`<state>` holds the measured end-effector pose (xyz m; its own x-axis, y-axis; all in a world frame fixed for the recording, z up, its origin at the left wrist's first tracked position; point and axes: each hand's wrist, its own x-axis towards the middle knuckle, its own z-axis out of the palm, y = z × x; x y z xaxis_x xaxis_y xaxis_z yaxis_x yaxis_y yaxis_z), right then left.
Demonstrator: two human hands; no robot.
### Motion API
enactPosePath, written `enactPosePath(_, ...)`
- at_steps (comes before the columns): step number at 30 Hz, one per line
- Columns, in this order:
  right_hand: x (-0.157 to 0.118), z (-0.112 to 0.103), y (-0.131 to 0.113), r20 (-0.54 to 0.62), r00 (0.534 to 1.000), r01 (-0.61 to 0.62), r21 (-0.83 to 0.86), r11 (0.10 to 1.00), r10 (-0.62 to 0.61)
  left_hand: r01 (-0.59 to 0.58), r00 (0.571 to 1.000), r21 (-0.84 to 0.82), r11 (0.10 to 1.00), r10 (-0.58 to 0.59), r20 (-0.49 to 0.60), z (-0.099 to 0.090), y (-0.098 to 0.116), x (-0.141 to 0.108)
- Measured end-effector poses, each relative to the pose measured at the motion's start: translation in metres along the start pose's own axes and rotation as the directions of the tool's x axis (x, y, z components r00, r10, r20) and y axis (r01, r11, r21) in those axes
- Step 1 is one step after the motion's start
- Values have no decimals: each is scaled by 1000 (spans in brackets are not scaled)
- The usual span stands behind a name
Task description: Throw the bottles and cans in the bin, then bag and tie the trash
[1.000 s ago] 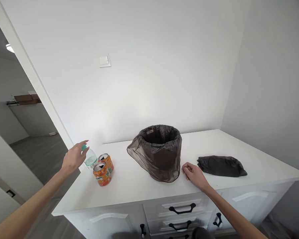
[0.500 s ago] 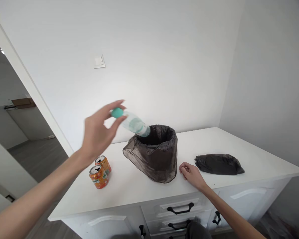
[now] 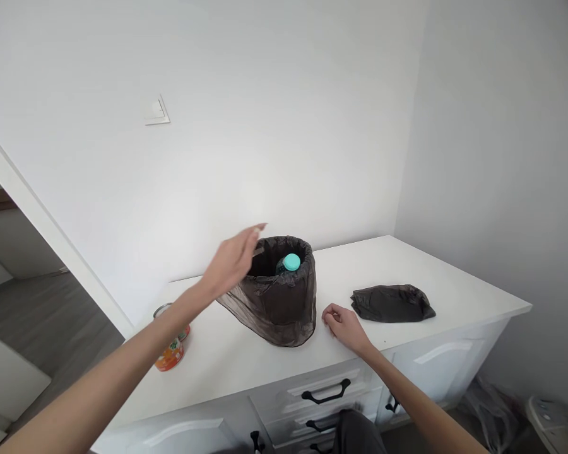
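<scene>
A bin lined with a dark bag (image 3: 284, 306) stands on the white counter, the bag's loose edge spread to the left. Inside its mouth, at the right, a bottle shows its teal cap (image 3: 291, 262). My left hand (image 3: 234, 258) hovers at the bin's left rim with nothing in it, fingers stretched out and slightly blurred. My right hand (image 3: 343, 325) rests on the counter to the right of the bin, fingers curled and empty. Beyond it lies a folded black bag (image 3: 392, 304).
Two orange cans (image 3: 170, 355) stand at the counter's left, partly behind my left forearm. The white counter (image 3: 218, 372) has drawers with black handles (image 3: 326, 392) below. A light switch (image 3: 158, 111) is on the wall. A doorway opens at the left.
My left hand has let go of the bottle, which has gone down into the bin, and has moved right toward the rim. The view has shifted; my right hand stays beside the bin.
</scene>
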<state>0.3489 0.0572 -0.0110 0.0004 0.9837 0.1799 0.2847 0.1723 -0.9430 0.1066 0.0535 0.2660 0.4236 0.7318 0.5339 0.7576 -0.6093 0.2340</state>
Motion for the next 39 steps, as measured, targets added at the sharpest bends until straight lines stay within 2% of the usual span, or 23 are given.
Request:
enactPosePath(3,-1,0,0,5,1000,-12,-2,1000,12,149,982,96,984,-136,-133,-18,-54,-19)
enactPosePath(5,-1,0,1,8,1000,-13,-7,1000,13,258,963,183,949,-238,-126,-27,-101,-42)
enactPosePath(7,-1,0,2,10,1000,-9,-15,1000,10,345,936,295,891,-352,-31,-32,-148,-72)
enactPosePath(9,-1,1,4,14,1000,-3,-28,1000,3,405,879,391,826,-470,82,-34,-187,-104)
enactPosePath(12,-2,2,4,15,1000,1,-60,998,0,479,788,446,756,-594,160,-30,-219,-147)
enactPosePath(14,-3,2,4,13,1000,0,-81,997,1,534,751,420,733,-640,163,-24,-223,-167)
enactPosePath(16,-5,3,4,11,1000,2,-99,995,-1,573,733,382,725,-662,155,-18,-221,-179)
enactPosePath(21,-7,5,4,14,1000,-1,-145,990,3,593,723,363,718,-674,152,-12,-211,-181)
enactPosePath(25,-8,6,3,13,1000,-3,-150,989,5,575,733,361,734,-658,170,-13,-210,-178)
enactPosePath(31,-9,5,3,12,1000,-6,-134,991,7,521,773,353,777,-605,191,-13,-206,-179)
enactPosePath(39,-8,4,4,10,1000,3,-106,994,-2,497,796,335,801,-574,192,-9,-196,-178)
